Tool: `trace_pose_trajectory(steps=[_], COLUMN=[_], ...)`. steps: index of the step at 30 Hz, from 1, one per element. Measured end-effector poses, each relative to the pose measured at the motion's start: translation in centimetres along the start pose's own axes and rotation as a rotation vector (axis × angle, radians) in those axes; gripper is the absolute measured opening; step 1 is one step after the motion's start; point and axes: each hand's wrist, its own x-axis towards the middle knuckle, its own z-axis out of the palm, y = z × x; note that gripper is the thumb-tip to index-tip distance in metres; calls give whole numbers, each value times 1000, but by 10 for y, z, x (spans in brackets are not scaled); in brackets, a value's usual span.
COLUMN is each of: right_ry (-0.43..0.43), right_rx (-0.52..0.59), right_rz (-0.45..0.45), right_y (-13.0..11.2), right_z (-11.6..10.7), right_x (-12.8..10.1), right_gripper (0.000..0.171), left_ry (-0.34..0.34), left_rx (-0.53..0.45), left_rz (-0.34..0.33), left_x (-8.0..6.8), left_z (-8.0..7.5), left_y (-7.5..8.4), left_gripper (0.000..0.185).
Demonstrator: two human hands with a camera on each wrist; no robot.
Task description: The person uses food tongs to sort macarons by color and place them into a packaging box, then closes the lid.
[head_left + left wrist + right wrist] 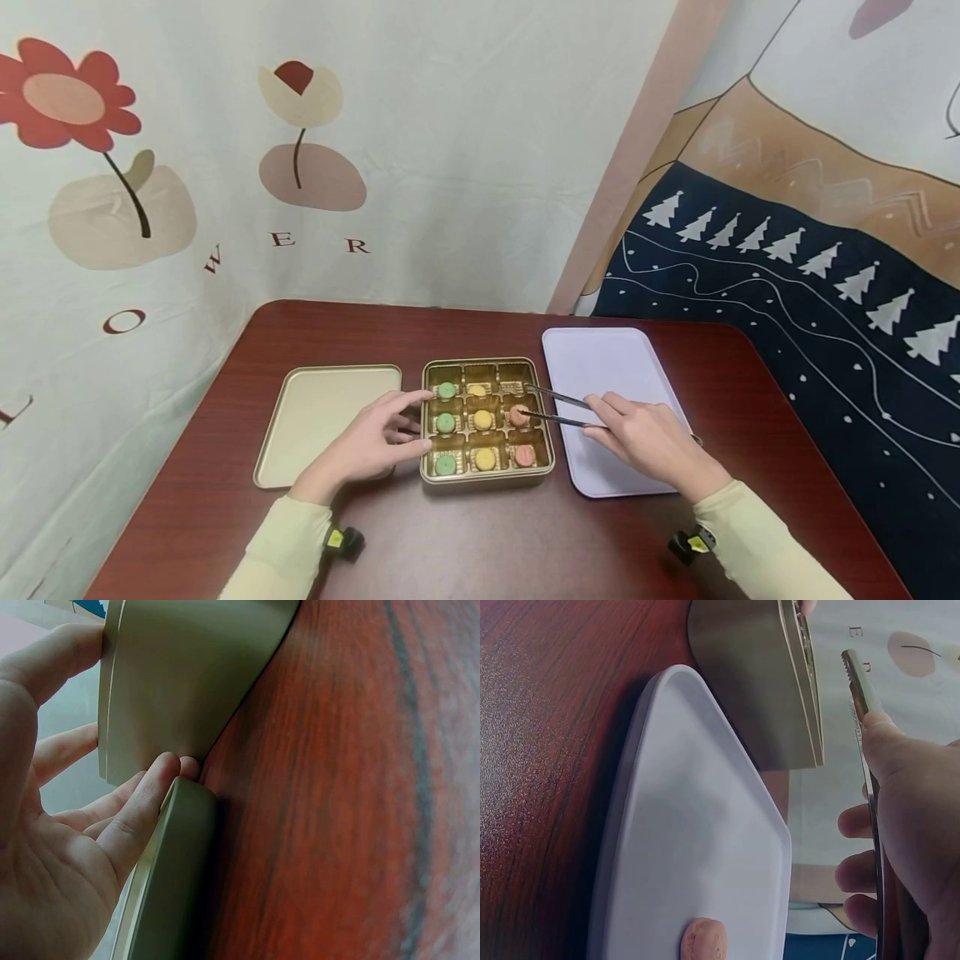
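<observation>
Gold tin (487,479) on counter (480,542), nine cells: three green cookies, three yellow, two pink, one cell bare. Right hand (648,442) pinches metal tongs (555,408), tips at middle pink cookie (518,414). Left hand (375,437), fingers straight, braces tin's side. Lid (322,421) left, white tray (600,367) right.

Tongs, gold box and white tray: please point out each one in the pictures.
tongs (558,408): head view, on the metal arms ahead of the right hand.
gold box (487,481): head view, on its near wall.
white tray (600,362): head view, on the bare far part.
</observation>
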Motion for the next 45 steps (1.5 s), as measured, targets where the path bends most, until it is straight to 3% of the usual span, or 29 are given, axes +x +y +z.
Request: trace_pose_trajectory(steps=[14, 23, 30, 39, 45], right_ry=[-28, 6, 18, -35, -40], right_rx=[-3, 4, 0, -10, -33], right_rz=[17, 20, 54, 205, 235], right_y=[-1, 2, 9, 21, 28], right_z=[0, -2, -6, -19, -23], right_x=[-1, -10, -28, -55, -75], right_gripper=[47, 49, 46, 53, 51], left_ry=[-6, -4, -3, -2, 0], left_rx=[-1, 2, 1, 0, -6], left_rz=[10, 2, -5, 0, 1], left_x=[0, 0, 0, 1, 1], left_z=[0, -1, -1, 0, 0], left_y=[-2, 0, 0, -1, -1], left_gripper=[78, 78, 77, 77, 76])
